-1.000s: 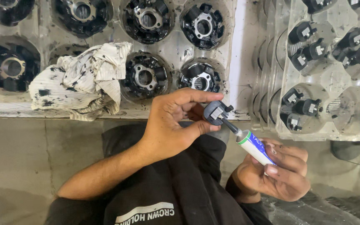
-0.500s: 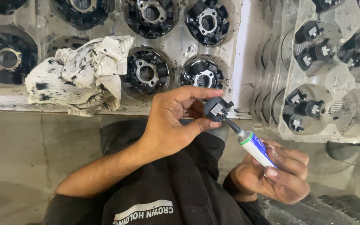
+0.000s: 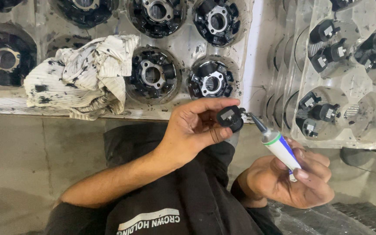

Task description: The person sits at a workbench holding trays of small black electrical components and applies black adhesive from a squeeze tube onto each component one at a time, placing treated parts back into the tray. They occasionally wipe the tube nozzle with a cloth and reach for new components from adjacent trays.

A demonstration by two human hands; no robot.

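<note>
Head view: left fingers [image 3: 205, 117] pinch the black part [image 3: 230, 117]; right fingers [image 3: 314, 167] clasp the tube [image 3: 279, 148]

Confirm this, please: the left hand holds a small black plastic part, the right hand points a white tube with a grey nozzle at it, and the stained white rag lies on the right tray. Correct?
Not quite. In the head view the stained white rag lies on the left tray, not the right one. The rest stands: left hand holds the small black plastic part, right hand aims the white tube.
</note>
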